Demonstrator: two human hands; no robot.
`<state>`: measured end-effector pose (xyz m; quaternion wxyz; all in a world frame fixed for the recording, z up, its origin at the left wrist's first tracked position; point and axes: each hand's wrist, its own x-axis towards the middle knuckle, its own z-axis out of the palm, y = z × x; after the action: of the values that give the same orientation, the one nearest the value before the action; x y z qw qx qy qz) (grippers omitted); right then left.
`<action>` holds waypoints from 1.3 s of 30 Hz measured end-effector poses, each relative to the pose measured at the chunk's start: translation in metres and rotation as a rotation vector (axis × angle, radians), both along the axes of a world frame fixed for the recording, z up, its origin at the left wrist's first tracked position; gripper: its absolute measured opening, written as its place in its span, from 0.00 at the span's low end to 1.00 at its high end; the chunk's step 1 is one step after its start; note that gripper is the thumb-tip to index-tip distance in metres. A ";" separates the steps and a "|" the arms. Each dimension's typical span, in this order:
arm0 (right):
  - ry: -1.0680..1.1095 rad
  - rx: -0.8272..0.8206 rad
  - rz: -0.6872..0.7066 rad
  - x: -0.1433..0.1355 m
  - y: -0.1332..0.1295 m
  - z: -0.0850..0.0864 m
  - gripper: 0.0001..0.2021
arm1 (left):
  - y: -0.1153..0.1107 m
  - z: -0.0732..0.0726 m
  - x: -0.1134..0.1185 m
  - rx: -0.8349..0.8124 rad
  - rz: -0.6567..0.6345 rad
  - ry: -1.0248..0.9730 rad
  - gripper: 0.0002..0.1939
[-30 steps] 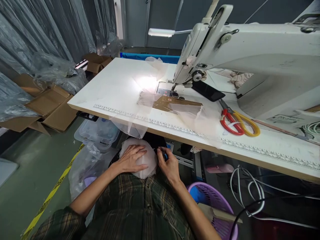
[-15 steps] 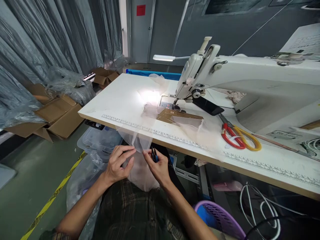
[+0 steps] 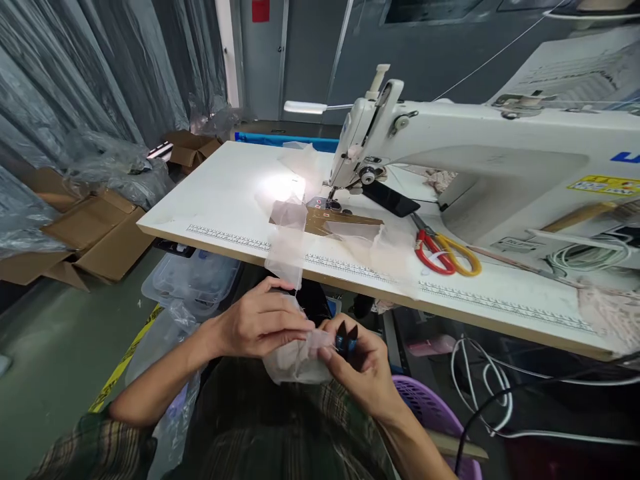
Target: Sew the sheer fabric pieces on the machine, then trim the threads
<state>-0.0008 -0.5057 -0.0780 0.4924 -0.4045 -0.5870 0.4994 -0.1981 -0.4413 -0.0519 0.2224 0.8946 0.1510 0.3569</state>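
Observation:
My left hand [image 3: 257,323] is closed, pinching a piece of sheer pale pink fabric [image 3: 300,363] in front of my lap. Opposite it, my right hand [image 3: 367,370] grips small thread snips [image 3: 346,339], dark blades pointing up and parted, while its thumb and fingertips also hold the fabric's edge. A sheer strip [image 3: 286,257] hangs over the table edge just above my left hand. Beyond it stands a white sewing machine [image 3: 450,143] with its lamp lighting the table. More sheer fabric [image 3: 395,257] lies by a brown plate [image 3: 345,220] near the needle.
Red and yellow handled scissors [image 3: 445,252] and a black phone [image 3: 390,199] lie right of the needle. A ruler scale runs along the front edge of the white table [image 3: 200,193]. Below are a purple basket [image 3: 435,413], white cables [image 3: 500,373] and a clear plastic box [image 3: 190,280]. Cardboard boxes [image 3: 105,227] stand left.
My hands have come closer together and moved right and lower with the fabric, now bunched between them. The snips now point up with blades showing. The whole view has turned slightly right.

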 end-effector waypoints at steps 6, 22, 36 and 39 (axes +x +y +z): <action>0.018 -0.140 -0.031 -0.002 0.008 -0.002 0.16 | 0.003 -0.003 0.000 -0.169 0.036 -0.121 0.10; 0.072 -0.190 -0.116 -0.002 0.018 -0.015 0.19 | 0.005 -0.040 0.023 0.207 0.112 -0.179 0.07; -0.158 -0.120 0.091 0.006 0.021 -0.014 0.18 | 0.003 -0.019 0.007 -0.590 0.143 0.094 0.11; -0.169 -0.104 0.073 0.006 0.023 -0.018 0.17 | 0.002 -0.020 0.010 -0.809 0.148 0.120 0.12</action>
<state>0.0049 -0.4828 -0.0957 0.4012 -0.4484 -0.6140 0.5109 -0.1886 -0.4389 -0.0720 0.5207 0.7410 0.3555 0.2311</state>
